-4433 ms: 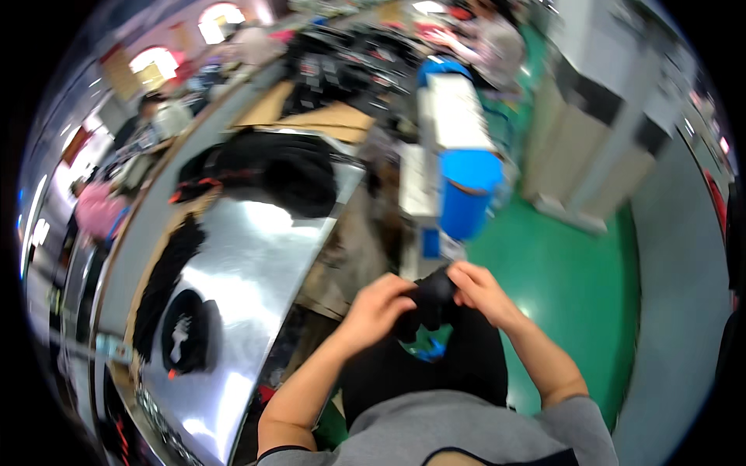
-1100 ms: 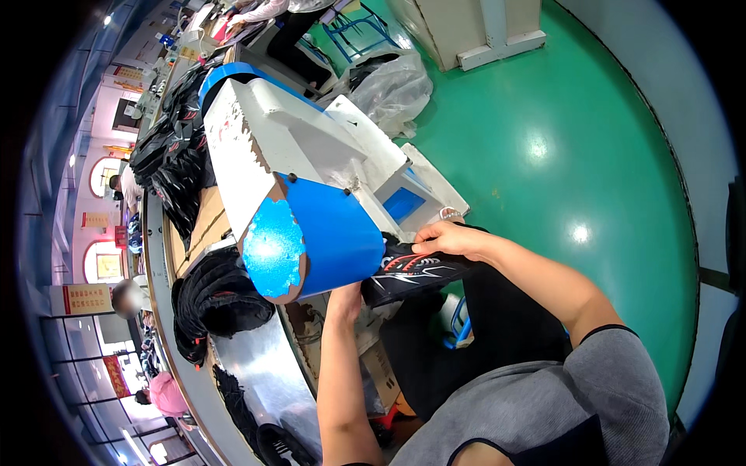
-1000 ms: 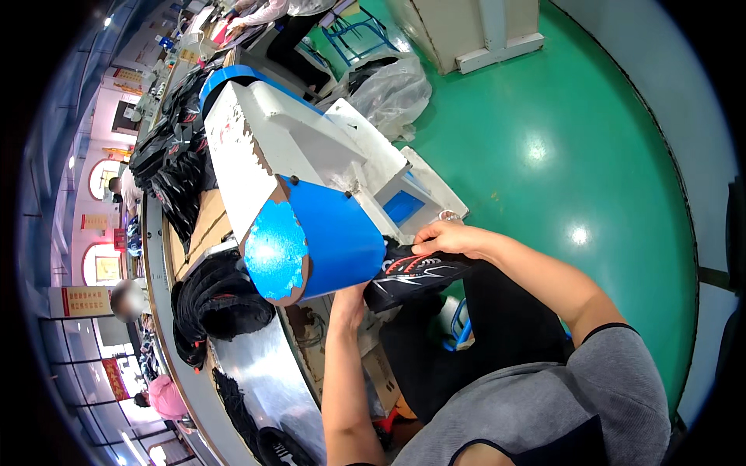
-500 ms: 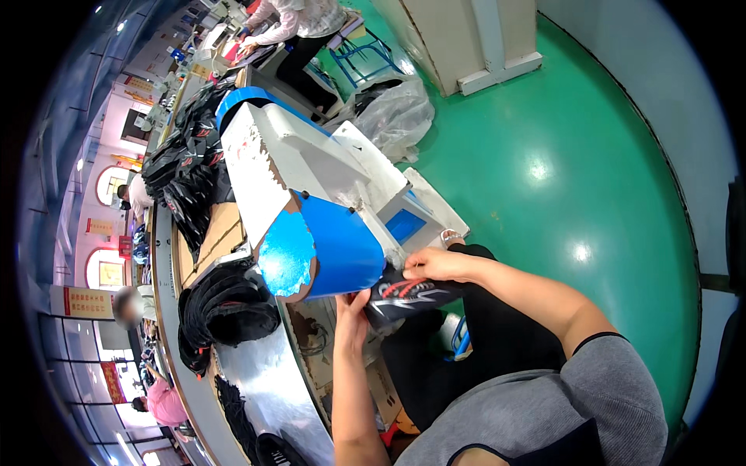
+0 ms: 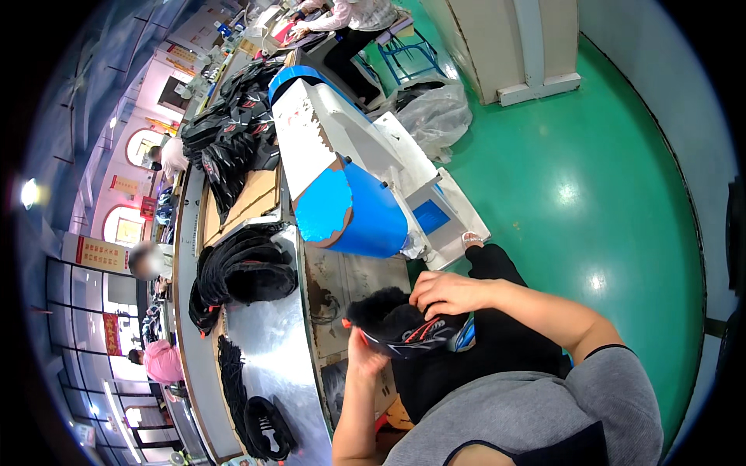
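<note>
Over my lap I hold a black shoe upper [image 5: 400, 346] with a dark fuzzy lining, red and white side stripes and a small red tab at one end. My left hand [image 5: 367, 356] is closed around the tabbed end from below. At the other side, my right hand [image 5: 444, 293] bends its fingers over the rim of the opening and grips there. Just beyond the upper stands the blue and white machine [image 5: 365, 217], apart from both hands.
Left of me, a metal worktop [image 5: 272, 349] carries stacked fuzzy-lined uppers [image 5: 245, 272], a bundle of black laces [image 5: 231, 377] and a black shoe piece [image 5: 268, 427]. More black uppers [image 5: 237, 132] pile up behind. A plastic bag [image 5: 435, 116] lies on the green floor near a seated co-worker [image 5: 357, 31].
The upper has come away from the machine's end toward my lap and turned, so its fuzzy opening now shows. Both hands moved with it. The whole view has shifted slightly.
</note>
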`<state>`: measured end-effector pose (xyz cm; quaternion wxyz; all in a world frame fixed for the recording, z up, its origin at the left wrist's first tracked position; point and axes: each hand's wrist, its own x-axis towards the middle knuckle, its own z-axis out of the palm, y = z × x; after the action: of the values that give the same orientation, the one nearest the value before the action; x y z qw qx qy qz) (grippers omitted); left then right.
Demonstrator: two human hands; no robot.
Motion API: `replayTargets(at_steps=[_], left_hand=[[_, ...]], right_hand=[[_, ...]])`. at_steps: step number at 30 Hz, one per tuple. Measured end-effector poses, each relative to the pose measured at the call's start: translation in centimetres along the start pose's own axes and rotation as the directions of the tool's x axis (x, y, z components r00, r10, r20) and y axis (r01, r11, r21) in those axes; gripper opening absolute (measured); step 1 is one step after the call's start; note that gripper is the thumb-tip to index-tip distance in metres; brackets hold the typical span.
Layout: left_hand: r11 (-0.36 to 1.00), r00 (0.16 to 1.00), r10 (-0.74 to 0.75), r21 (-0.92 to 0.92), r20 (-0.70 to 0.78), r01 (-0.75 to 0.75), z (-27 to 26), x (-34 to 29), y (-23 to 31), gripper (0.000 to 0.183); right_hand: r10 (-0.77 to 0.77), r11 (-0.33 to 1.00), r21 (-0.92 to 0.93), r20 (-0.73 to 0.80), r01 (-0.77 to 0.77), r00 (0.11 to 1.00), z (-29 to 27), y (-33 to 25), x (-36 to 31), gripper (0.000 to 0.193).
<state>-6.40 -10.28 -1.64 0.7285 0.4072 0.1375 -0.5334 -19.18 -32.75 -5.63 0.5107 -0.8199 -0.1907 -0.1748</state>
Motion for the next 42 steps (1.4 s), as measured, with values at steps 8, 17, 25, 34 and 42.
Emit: replayTargets(at_steps=[8, 17, 25, 34, 42], left_hand=[[0.942, 0.99, 0.027, 0.328, 0.14, -0.072, -0.4, -0.3, 1.2, 0.045], [0.743, 0.963, 0.205, 0.613, 0.174, -0.269, 4.2, 4.8, -0.5, 0.042], [0.806, 0.917, 0.397, 0.49, -0.031, -0.332, 5.4, 8.5, -1.4, 0.042], [0.847, 0.933, 0.355, 0.441, -0.051, -0.298, 5.1, 12.6, 0.2, 0.029], [0.807, 0.907, 0.421, 0.458, -0.003, -0.373, 6.2, 12.3, -0.9, 0.027]], right_hand=[[0.064, 0.981, -0.157, -0.298, -0.115, 0.952, 2.7, 0.8, -1.3, 0.025], [0.79, 0.366, 0.847, -0.064, -0.386, 0.609, 0.9, 3.7, 1.8, 0.039], [0.794, 0.359, 0.903, -0.162, -0.237, 0.586, 1.3, 5.6, 1.5, 0.026], [0.803, 0.535, 0.832, -0.446, -0.147, 0.395, 1.5, 6.0, 4.3, 0.012], [0.826, 0.496, 0.844, -0.388, -0.202, 0.409, 1.1, 5.8, 2.7, 0.015]])
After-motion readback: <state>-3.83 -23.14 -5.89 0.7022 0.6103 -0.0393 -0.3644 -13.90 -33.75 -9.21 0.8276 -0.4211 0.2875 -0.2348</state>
